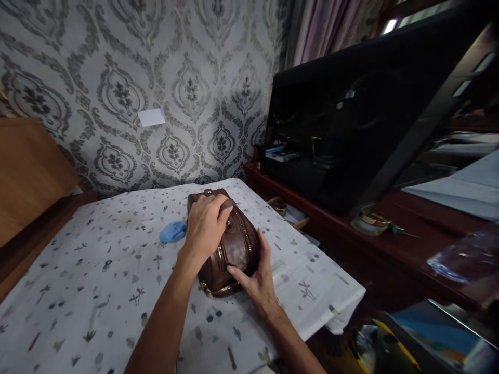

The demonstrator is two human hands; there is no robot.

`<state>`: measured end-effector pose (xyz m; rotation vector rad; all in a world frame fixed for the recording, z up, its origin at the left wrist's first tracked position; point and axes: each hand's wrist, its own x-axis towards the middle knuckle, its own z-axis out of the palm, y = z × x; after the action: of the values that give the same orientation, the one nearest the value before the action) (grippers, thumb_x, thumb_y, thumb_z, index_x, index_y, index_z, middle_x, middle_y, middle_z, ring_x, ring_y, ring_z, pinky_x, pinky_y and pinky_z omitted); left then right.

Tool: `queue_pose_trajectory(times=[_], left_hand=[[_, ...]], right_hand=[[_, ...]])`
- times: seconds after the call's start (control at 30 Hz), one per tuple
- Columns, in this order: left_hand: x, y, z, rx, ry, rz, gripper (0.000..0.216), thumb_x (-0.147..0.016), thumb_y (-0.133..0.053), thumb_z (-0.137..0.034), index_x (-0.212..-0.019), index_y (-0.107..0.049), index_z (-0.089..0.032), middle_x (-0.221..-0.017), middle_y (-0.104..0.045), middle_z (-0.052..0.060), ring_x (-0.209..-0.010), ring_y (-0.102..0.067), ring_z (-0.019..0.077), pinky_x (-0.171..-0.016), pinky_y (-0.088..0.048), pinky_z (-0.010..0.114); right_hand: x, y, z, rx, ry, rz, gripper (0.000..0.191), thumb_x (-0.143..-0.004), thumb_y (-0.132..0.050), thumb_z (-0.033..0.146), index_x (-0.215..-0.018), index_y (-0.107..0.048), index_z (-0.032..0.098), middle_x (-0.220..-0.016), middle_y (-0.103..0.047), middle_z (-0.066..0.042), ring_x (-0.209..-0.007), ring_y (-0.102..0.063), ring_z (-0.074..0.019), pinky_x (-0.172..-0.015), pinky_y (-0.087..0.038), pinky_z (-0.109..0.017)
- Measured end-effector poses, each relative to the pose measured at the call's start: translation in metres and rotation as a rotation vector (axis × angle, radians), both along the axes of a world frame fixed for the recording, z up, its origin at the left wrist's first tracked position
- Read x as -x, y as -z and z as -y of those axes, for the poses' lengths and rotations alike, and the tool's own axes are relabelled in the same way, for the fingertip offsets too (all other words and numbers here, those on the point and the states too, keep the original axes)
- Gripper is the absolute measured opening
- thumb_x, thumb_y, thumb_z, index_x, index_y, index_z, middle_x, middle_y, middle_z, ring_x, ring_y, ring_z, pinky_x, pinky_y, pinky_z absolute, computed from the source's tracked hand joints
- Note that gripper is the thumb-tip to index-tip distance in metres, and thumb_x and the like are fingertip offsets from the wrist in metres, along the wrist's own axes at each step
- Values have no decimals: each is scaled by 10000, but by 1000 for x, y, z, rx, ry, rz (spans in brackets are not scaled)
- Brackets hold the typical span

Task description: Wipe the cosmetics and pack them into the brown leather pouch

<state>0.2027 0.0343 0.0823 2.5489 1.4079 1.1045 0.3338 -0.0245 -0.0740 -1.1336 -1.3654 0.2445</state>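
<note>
A brown leather handbag (237,248) with gold zippers and small metal fittings lies on a white table cover (128,254) printed with small plants and birds. Across its far part rests my left hand (206,221), with the fingers curled over a strap or handle and the fingertips partly hidden. My right hand (259,280) grips the near right side, thumb on top by a zipper and fingers along the outer side. Just left of the bag, apart from both hands, is a crumpled blue cloth (172,232).
A large black television (351,114) stands on a dark red cabinet (413,234) at the right. Its small open drawer (296,218) faces the table. On the cabinet sits a clear round container (370,223). A wooden panel (31,171) stands at the left, with patterned wallpaper behind.
</note>
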Motion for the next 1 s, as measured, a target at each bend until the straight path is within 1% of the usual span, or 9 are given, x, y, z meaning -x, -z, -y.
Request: queue_pose_trajectory(times=[0.07,0.2,0.33,0.43,0.53,0.63,0.73,0.93,1.0], left_hand=[[0,1,-2,-2,18,38,122,-965,-540,-223,-938,-656,-196,-908,-691,38,-899,-577,236,-821,-442,353],[0,4,-4,5,57,157,114,-948,-563,-209,-890,-660,-195,-847,-664,17,-831,-573,197,-742,-430,295],[-6,8,-6,32,106,261,117,-929,-584,-184,-849,-670,-183,-801,-642,8,-775,-574,168,-693,-432,267],[-8,9,-7,34,165,280,120,-926,-582,-173,-845,-670,-177,-835,-656,23,-815,-590,174,-691,-447,262],[-6,9,-8,39,232,265,122,-924,-578,-159,-843,-669,-175,-869,-671,34,-846,-600,183,-721,-467,275],[-2,7,-10,27,313,239,100,-911,-592,-148,-864,-676,-175,-875,-688,39,-870,-601,193,-789,-479,312],[4,6,-12,8,408,167,111,-906,-593,-143,-868,-689,-182,-857,-702,42,-890,-599,204,-842,-473,345],[16,1,-12,31,545,53,135,-888,-601,-111,-870,-709,-191,-852,-718,34,-890,-601,199,-862,-475,345],[18,-3,-9,60,540,24,142,-893,-592,-113,-871,-706,-195,-851,-717,28,-887,-599,197,-855,-475,338]], right_hand=[[0,0,1,-18,-15,33,862,-853,-700,516,-1550,-260,265,-1556,-352,-146,-1446,-368,-347,-1163,-357,-586],[-2,-2,3,-16,-27,112,653,-898,-664,470,-1483,-412,323,-1577,-290,-117,-1473,-318,-354,-1167,-344,-602],[-3,-3,3,-6,-33,125,654,-905,-660,466,-1493,-400,350,-1565,-284,-111,-1477,-305,-352,-1168,-344,-601],[-3,-3,2,-4,-32,127,656,-910,-651,468,-1500,-390,355,-1560,-289,-108,-1474,-309,-352,-1170,-342,-601],[-2,-3,1,-7,-16,131,656,-904,-656,471,-1496,-398,351,-1553,-297,-109,-1466,-323,-356,-1164,-352,-601],[-1,-3,1,-12,-9,136,659,-900,-663,463,-1493,-398,350,-1546,-299,-110,-1456,-340,-355,-1157,-363,-601],[-1,-2,0,-8,-13,140,659,-900,-666,454,-1491,-392,352,-1538,-300,-109,-1458,-334,-353,-1157,-363,-602],[-1,-3,0,-16,3,142,657,-897,-659,473,-1484,-404,327,-1513,-325,-117,-1448,-343,-358,-1156,-359,-610],[-1,-4,0,-16,3,147,645,-900,-655,471,-1479,-411,326,-1511,-331,-116,-1449,-346,-352,-1151,-373,-597]])
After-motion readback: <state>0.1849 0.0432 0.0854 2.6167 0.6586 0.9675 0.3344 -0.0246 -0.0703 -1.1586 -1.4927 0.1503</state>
